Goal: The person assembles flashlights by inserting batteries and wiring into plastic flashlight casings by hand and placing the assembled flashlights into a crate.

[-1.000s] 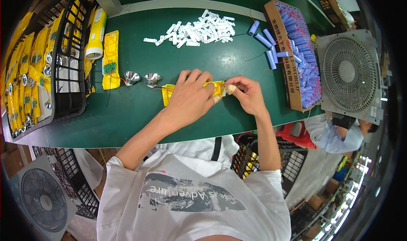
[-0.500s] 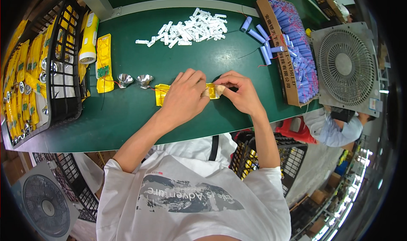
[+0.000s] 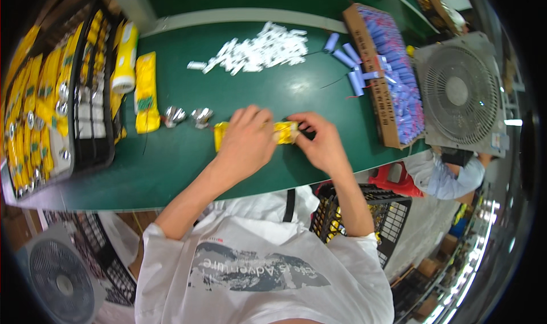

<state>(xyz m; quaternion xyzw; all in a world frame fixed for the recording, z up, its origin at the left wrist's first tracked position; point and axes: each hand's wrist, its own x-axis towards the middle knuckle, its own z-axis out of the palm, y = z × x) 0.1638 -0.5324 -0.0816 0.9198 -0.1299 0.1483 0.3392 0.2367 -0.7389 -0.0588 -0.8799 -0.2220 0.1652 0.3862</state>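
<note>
A long yellow tube-shaped item point(image 3: 283, 131) lies flat on the green table point(image 3: 171, 164). My left hand point(image 3: 246, 141) lies over its middle and grips it. My right hand point(image 3: 319, 141) pinches its right end with the fingertips. Only the two yellow ends show past my left hand. Two small shiny silver cone-shaped parts point(image 3: 187, 116) sit just left of my left hand.
A yellow packet point(image 3: 146, 91) and a black wire basket point(image 3: 80, 107) of yellow items stand at left. A heap of small white pieces point(image 3: 256, 50) lies at the back. A cardboard box point(image 3: 387, 73) of blue cylinders and a grey fan point(image 3: 461, 93) are at right.
Both hands stay on the yellow item. My right hand's fingers have shifted at its right end, and the whole view has drifted slightly.
</note>
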